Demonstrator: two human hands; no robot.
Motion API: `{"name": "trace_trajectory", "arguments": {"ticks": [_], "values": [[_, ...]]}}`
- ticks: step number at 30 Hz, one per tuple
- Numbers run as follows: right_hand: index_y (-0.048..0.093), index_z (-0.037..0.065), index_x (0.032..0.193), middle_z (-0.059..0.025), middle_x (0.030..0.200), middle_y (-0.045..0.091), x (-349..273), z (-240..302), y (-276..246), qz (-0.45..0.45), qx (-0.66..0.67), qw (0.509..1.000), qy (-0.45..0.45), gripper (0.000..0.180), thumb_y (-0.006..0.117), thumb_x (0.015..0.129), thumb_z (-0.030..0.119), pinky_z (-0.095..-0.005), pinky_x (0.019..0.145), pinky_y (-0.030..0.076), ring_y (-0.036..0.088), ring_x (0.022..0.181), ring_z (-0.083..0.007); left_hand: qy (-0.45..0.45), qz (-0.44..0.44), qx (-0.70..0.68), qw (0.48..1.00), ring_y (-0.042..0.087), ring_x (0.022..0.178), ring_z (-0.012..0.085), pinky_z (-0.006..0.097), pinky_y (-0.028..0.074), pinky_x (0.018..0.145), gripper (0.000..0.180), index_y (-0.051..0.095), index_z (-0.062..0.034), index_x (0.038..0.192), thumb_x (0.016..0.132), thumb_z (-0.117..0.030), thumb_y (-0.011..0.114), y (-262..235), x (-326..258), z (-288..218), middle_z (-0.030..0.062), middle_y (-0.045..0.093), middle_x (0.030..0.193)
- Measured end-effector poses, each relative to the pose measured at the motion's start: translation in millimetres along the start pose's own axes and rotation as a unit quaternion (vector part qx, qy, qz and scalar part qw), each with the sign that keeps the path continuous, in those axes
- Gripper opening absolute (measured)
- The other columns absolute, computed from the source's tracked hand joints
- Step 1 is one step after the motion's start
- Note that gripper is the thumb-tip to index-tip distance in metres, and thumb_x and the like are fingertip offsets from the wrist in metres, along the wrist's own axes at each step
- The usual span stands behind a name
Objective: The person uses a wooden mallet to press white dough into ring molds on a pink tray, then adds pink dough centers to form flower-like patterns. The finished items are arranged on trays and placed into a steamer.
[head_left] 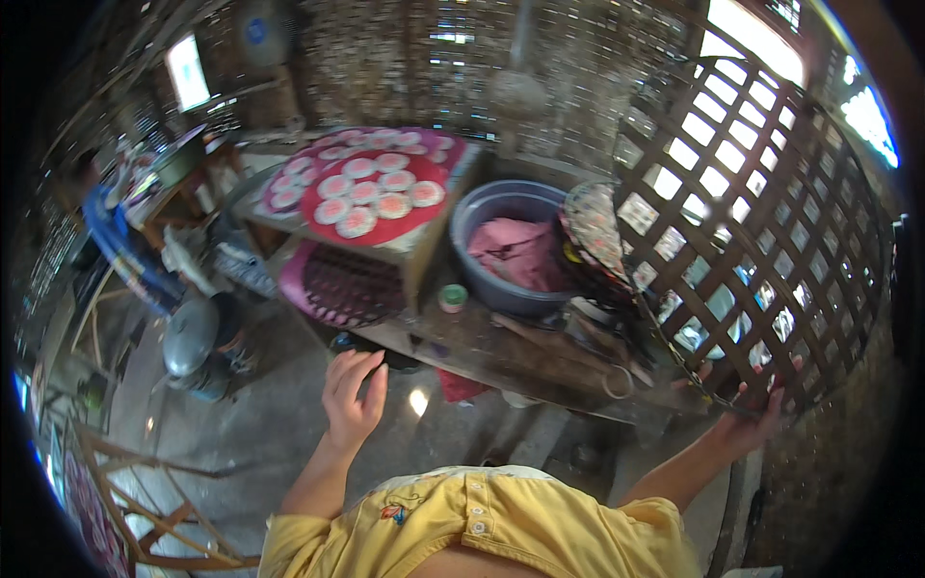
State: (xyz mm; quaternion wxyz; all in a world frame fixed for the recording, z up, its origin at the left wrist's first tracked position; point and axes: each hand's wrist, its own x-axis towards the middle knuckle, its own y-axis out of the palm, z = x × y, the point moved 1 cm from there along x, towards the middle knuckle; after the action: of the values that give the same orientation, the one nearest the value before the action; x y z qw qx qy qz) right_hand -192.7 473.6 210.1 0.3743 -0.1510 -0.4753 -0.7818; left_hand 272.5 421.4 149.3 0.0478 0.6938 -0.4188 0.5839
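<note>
A large round tray of dark, open lattice weave (811, 337) stands tilted up at the right. My right hand (752, 419) grips its lower rim, with fingertips showing through the gaps. My left hand (355, 397) hangs in front of the low bench with its fingers curved and apart, holding nothing. Ahead of it, several round pink-and-white pieces, perhaps cakes or crackers (361, 193), lie on a red round sheet (323, 207). Beside the lattice stands a grey-blue basin (464, 231) with pink cloth (506, 252) in it.
Bench items include a small green-topped tub (452, 298) and a flower-patterned cloth (593, 226). A purple woven tray (337, 289) sits under the sheet. On the floor at left are a metal pot (191, 337) and a wooden frame (125, 491). A person in blue (120, 246) is farther left.
</note>
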Motion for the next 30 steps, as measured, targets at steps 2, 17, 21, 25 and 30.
{"name": "trace_trajectory", "arguments": {"ticks": [2, 17, 21, 25, 30], "values": [[0.027, 0.0, 0.138, -0.0125, 0.123, 0.051, 1.7, 30.0, -31.4, -0.044, -0.056, 0.997, -0.033, 0.052, 0.044, 0.092, 0.016, -0.0252, 0.07, 0.054, 0.056, 0.098, -0.0217, -0.047, 0.024, -0.161, 0.986, 0.061, 0.073, 0.0211, 0.03, 0.048, 0.076, 0.017, 0.063, -0.0001, 0.094, 0.077, -0.001, 0.064, 67.2, 35.6, -11.3, 0.0101, 0.063, 0.083], [0.055, 0.002, 0.11, -0.0145, 0.103, 0.055, -77.3, 132.4, -185.7, -0.162, -0.71, 0.602, -0.328, 0.03, 0.058, 0.087, 0.02, -0.0325, 0.075, 0.051, 0.057, 0.095, -0.0265, -0.44, 0.276, -0.064, 0.852, 0.053, 0.105, 0.0296, 0.046, 0.045, 0.083, 0.061, 0.06, -0.0096, 0.101, 0.062, -0.055, 0.07, 424.2, 122.7, -17.3, 0.013, 0.055, 0.108], [0.061, 0.0, 0.099, -0.0152, 0.092, 0.062, -89.6, 148.9, -214.3, -0.173, -0.813, 0.417, -0.368, 0.029, 0.063, 0.085, 0.025, -0.0344, 0.071, 0.052, 0.06, 0.088, -0.0285, -0.425, 0.175, -0.187, 0.868, 0.053, 0.097, 0.0274, 0.041, 0.044, 0.081, 0.054, 0.058, -0.0054, 0.096, 0.064, -0.046, 0.073, 415.2, 132.2, -33.1, 0.0137, 0.055, 0.1], [0.057, -0.003, 0.1, -0.0147, 0.098, 0.061, -74.3, 133.4, -212.4, -0.195, -0.746, 0.506, -0.386, 0.035, 0.069, 0.08, 0.023, -0.036, 0.071, 0.053, 0.061, 0.084, -0.0296, -0.463, 0.139, -0.518, 0.706, 0.056, 0.088, 0.0185, 0.033, 0.047, 0.076, 0.041, 0.047, -0.0011, 0.104, 0.074, -0.017, 0.07, 404.5, 163.3, -63.4, 0.0111, 0.054, 0.099], [0.055, -0.002, 0.104, -0.0127, 0.093, 0.06, -35.4, 82.8, -161.0, -0.311, -0.528, 0.71, -0.348, 0.043, 0.075, 0.071, 0.017, -0.0326, 0.065, 0.052, 0.06, 0.077, -0.024, -0.513, 0.07, -0.689, 0.507, 0.059, 0.087, 0.0205, 0.037, 0.053, 0.071, 0.038, 0.041, -0.0031, 0.105, 0.076, 0.0, 0.064, 354.3, 200.8, -46.4, 0.0122, 0.054, 0.096]]}}
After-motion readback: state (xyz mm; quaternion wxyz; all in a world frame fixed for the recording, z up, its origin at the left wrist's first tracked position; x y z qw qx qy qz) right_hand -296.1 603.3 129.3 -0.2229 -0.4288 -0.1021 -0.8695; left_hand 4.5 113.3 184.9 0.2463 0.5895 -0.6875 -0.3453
